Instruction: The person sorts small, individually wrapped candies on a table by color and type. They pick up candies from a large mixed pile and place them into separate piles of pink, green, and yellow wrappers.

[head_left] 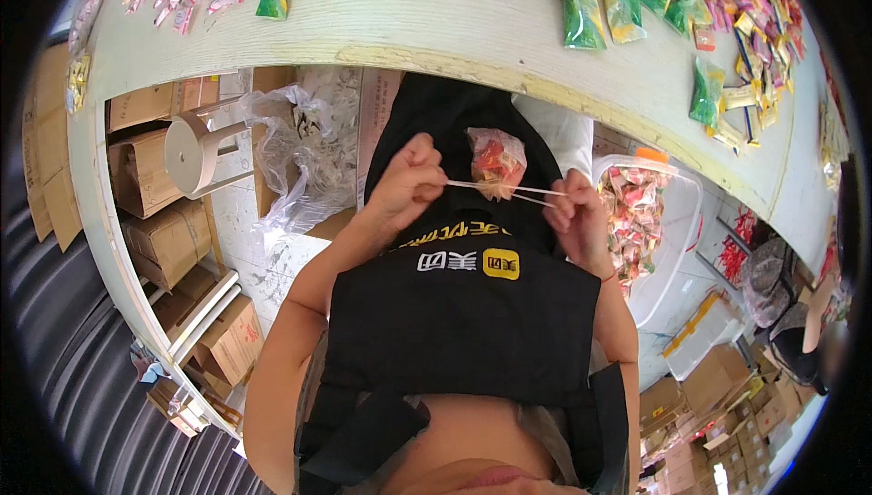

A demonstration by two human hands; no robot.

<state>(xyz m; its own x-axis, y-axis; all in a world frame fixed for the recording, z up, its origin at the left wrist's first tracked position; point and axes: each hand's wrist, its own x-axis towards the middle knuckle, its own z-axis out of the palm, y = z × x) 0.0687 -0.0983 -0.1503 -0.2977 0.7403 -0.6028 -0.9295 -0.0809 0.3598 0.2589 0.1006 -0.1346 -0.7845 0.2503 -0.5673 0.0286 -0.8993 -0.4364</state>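
Observation:
A small clear bag of red wrapped pieces [496, 154] hangs over my black apron, with a pale string [472, 184] around its gathered lower end. My left hand [409, 182] pinches the string on the left side of the bag. My right hand [574, 218] grips it on the right, where two strands run to my fingers. The string stretches nearly level between both hands, which are apart from each other.
The curved white counter [318, 27] carries green packets [581, 14] and several small sweets [758, 86]. A tub of wrapped pieces [629, 213] stands at my right. Cardboard boxes [163, 241], a round stool [186, 157] and crumpled plastic [282, 159] are at my left.

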